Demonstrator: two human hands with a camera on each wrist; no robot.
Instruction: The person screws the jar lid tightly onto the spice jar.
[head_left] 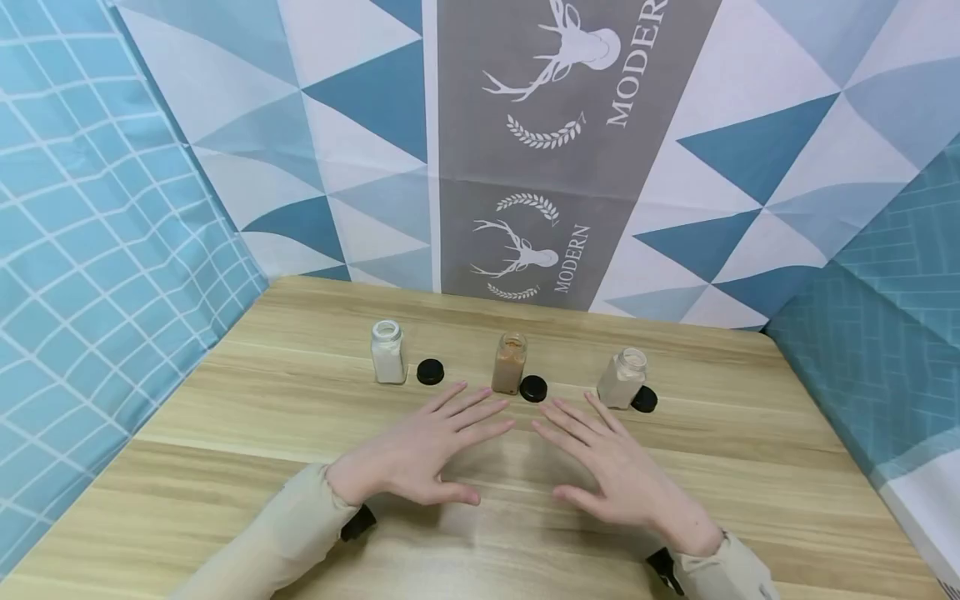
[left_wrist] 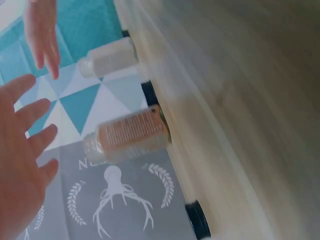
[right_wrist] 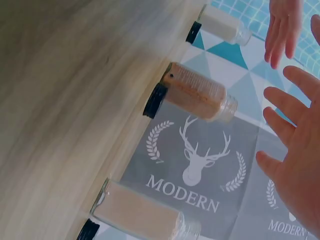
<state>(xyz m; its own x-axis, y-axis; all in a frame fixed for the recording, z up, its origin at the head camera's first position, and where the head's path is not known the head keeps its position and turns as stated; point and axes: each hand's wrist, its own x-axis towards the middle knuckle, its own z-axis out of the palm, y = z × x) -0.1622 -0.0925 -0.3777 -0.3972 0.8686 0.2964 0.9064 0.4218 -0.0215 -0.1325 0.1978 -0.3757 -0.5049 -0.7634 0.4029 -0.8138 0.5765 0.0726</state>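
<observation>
Mid-frame, the brown jar stood upright, mouth up, before the table's far edge; left hand and right hand hung splayed.

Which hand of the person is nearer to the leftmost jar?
The left hand. It is on the near side of the leftmost jar, to its right, not touching it; the right hand is farther right, past the middle jar.
</observation>
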